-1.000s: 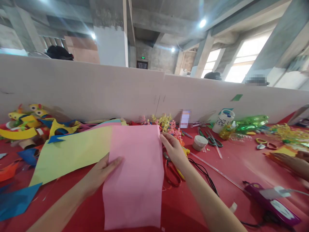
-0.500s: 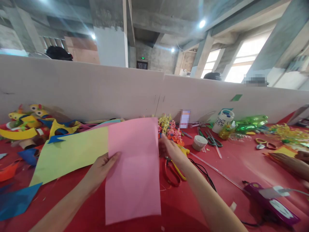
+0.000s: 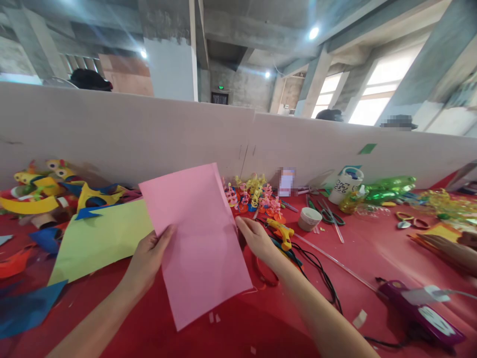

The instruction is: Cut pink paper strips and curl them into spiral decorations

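Pink paper sheet [image 3: 197,238] flat, uncreased (tilted leftward), pinched at both side edges

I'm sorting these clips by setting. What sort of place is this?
Probably a craft workstation in a bare concrete hall. The left hand and right hand hold a pink sheet over a red table bearing a yellow-green sheet, scissors and a glue gun; a pale partition walls off the station.

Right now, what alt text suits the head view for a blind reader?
The left hand and right hand hold a tilted pink paper sheet by its side edges above a red table. A yellow-green sheet lies left of it, a glue gun right.
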`<act>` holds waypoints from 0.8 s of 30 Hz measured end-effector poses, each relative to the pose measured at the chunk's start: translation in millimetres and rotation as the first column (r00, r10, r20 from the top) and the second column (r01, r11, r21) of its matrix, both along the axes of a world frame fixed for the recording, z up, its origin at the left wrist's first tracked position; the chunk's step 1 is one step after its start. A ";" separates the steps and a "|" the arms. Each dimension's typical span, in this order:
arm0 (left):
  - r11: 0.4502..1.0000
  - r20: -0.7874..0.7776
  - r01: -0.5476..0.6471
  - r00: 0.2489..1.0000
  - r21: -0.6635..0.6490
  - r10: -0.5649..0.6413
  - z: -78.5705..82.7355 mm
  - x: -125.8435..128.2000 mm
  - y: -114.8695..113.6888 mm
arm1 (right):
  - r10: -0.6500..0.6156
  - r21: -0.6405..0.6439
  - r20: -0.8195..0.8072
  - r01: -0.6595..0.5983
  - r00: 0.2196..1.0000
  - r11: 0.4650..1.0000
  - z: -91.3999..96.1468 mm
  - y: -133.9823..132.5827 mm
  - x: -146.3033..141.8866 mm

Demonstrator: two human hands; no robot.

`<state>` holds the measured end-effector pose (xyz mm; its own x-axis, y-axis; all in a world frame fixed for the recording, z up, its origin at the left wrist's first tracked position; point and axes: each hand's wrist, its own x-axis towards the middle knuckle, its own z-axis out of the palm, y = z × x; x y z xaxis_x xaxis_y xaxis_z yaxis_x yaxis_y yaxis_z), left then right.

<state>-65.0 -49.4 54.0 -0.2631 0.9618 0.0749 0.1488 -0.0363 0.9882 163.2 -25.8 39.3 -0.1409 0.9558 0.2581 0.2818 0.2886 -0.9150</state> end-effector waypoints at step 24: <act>0.956 -0.107 -0.229 0.962 0.182 0.251 -18.6 -16.1 13.3 | -0.097 0.074 0.341 0.077 0.935 0.994 -13.9 -7.0 -18.5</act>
